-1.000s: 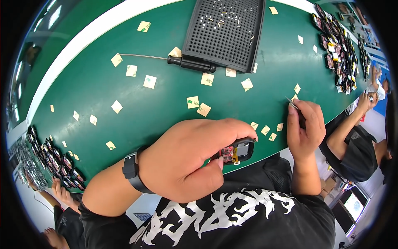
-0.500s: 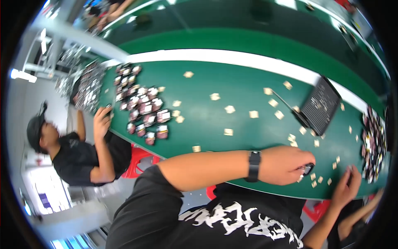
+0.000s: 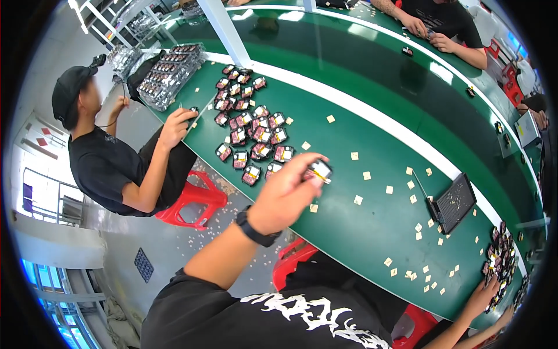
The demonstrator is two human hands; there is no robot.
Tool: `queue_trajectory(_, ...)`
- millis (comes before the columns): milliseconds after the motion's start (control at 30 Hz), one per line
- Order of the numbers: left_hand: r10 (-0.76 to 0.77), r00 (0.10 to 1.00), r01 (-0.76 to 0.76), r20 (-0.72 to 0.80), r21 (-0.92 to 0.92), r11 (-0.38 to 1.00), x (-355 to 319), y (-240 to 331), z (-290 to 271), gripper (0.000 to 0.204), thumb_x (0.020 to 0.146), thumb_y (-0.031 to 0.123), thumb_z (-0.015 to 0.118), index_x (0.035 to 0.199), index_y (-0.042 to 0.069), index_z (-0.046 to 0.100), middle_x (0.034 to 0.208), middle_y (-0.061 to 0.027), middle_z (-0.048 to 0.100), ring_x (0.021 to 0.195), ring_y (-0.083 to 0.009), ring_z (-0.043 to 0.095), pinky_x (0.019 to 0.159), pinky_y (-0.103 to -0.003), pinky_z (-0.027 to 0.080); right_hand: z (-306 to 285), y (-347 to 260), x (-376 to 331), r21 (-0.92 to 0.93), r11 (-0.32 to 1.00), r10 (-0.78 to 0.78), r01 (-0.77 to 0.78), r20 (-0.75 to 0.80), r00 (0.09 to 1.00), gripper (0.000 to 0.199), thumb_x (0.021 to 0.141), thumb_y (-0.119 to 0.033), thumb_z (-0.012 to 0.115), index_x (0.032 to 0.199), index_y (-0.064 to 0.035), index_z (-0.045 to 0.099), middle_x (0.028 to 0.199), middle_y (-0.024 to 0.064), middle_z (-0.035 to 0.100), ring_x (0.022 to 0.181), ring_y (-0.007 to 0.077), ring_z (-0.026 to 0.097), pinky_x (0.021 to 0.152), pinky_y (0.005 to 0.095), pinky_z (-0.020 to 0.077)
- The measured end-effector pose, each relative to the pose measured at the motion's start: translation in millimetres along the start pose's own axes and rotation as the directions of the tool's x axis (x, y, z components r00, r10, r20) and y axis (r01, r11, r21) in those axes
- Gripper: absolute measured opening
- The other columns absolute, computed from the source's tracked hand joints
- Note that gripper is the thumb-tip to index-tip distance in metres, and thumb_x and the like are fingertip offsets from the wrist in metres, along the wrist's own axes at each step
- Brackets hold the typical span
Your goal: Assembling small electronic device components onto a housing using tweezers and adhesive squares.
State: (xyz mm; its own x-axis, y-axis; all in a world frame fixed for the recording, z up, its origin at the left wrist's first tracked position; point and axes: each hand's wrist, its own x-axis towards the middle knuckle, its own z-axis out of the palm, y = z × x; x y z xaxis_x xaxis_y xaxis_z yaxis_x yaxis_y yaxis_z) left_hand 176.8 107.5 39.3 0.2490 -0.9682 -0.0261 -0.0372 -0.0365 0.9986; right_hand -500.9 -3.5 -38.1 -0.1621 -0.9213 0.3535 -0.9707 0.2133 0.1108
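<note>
The black rectangular perforated tray (image 3: pixel 447 218) lies on the green table (image 3: pixel 343 244), just in front of a long white strip (image 3: pixel 372 122). Just beside the tray's left side is a black-handled screwdriver (image 3: pixel 434 210). Small cream paper squares (image 3: pixel 389 189) lie scattered to its left and before it. Well left of the tray is a loose group of black-rimmed device housings (image 3: pixel 262 135); right of it, a denser heap of dark devices (image 3: pixel 501 256), the right hand (image 3: pixel 483 295) at its near edge. Left of the tray, near the loose group, the left hand (image 3: pixel 285 195) holds one black-rimmed housing (image 3: pixel 319 170).
</note>
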Motion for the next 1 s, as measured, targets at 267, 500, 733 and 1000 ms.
queue_trajectory(267,0.073,0.996,-0.077,-0.051,-0.075,0.994,-48,54,-3,0.053,0.089,-0.003,0.048,0.142,-0.005,0.049,0.109,-0.005,0.06,0.086,-0.0095,0.056,0.076,-0.025,0.048,-17,-33,-5,0.03,0.996,-0.081,0.083,-0.065,0.995,0.032,0.102,-0.018,0.057,0.133,-0.0074,0.061,0.13,0.0146,0.063,0.117,0.0358,0.062,0.093,0.0426,0.051)
queue_trajectory(500,0.197,0.979,-0.202,0.042,0.231,0.952,-60,72,1,0.053,0.087,0.004,0.05,0.137,-0.009,0.051,0.103,-0.0104,0.065,0.084,-0.0115,0.06,0.078,-0.026,0.049,-20,-22,-21,0.05,0.985,-0.153,0.166,-0.204,0.967,0.032,0.102,-0.014,0.057,0.134,-0.0096,0.063,0.128,0.0149,0.063,0.114,0.0348,0.063,0.092,0.0414,0.052)
queue_trajectory(733,0.396,0.914,-0.392,0.095,0.467,0.793,-63,75,5,0.055,0.077,0.001,0.053,0.131,-0.008,0.058,0.109,-0.0184,0.069,0.083,-0.0226,0.069,0.078,-0.031,0.054,-60,-103,-66,0.271,0.792,-0.463,0.547,-0.318,0.827,0.045,0.084,0.009,0.063,0.126,-0.006,0.068,0.117,0.0186,0.067,0.104,0.0363,0.066,0.086,0.0426,0.0544)
queue_trajectory(1000,0.481,0.868,-0.468,0.122,0.524,0.712,-68,78,9,0.057,0.074,-0.002,0.054,0.13,-0.008,0.06,0.113,-0.0204,0.07,0.085,-0.0264,0.071,0.077,-0.032,0.056,-110,-246,-106,0.336,0.477,-0.674,0.812,-0.453,0.584,0.033,0.075,0.001,0.081,0.105,-0.0115,0.076,0.098,0.0121,0.07,0.069,0.024,0.065,0.055,0.0328,0.0514)
